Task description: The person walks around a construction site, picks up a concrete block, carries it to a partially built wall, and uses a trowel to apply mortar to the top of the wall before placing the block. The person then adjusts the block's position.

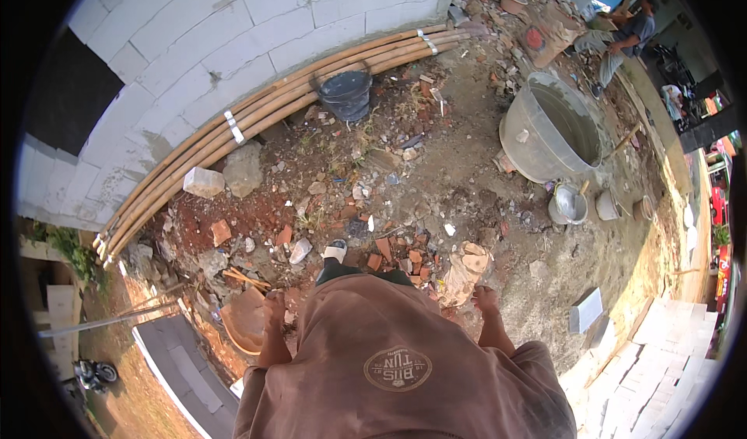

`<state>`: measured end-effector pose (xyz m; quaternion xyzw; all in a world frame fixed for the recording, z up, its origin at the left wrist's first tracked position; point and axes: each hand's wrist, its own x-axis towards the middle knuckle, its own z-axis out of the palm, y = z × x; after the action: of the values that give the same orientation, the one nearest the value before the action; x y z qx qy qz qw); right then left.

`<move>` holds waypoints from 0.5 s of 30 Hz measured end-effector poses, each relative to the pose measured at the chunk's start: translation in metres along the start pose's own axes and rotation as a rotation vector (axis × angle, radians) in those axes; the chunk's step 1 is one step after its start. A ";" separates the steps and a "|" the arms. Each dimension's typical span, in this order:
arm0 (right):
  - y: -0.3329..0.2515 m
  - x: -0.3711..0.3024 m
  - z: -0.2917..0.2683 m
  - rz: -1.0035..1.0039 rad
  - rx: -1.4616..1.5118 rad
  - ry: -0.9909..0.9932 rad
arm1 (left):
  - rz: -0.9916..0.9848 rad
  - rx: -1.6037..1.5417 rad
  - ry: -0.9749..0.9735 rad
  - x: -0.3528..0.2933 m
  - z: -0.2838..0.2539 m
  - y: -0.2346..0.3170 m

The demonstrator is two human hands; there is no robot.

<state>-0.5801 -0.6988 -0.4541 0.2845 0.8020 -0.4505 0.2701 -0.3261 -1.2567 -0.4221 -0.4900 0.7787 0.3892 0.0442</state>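
Note:
My left hand (274,308) hangs low at my left side, its fingers pointing down and partly hidden. In the picture it overlaps the edge of an orange-brown basin (243,320); whether it touches that rim I cannot tell. On my other side, my right hand (486,299) hangs with loosely bent fingers and nothing visible in them. Just beyond it, a torn, flattened tan paper bag (464,272) lies on the ground. Broken red brick pieces (384,248) are scattered ahead of me, near my foot in a light sandal (335,249).
Bamboo poles (272,111) lie bundled along the pale block wall (194,34), with a black bucket (345,95) beside them. A large tub (537,132) of grey wet mix stands right, near smaller buckets (568,205). Another person (630,34) sits far right. Stacked pale blocks (661,353) lie near right.

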 end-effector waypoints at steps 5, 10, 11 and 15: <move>0.065 -0.047 -0.022 0.027 0.334 0.186 | 0.207 0.122 0.008 0.089 -0.021 0.064; 0.215 -0.127 -0.028 0.594 0.268 0.155 | 0.423 0.234 -0.128 0.105 0.001 0.125; 0.241 -0.150 -0.031 0.714 0.244 0.150 | 0.402 0.192 -0.188 0.115 0.031 0.117; 0.261 -0.191 0.004 0.887 0.237 0.074 | 0.260 0.366 -0.267 0.111 0.049 0.095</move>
<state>-0.2640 -0.6300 -0.4726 0.6449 0.5550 -0.3696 0.3735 -0.4745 -1.2847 -0.4523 -0.3137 0.8799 0.3056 0.1842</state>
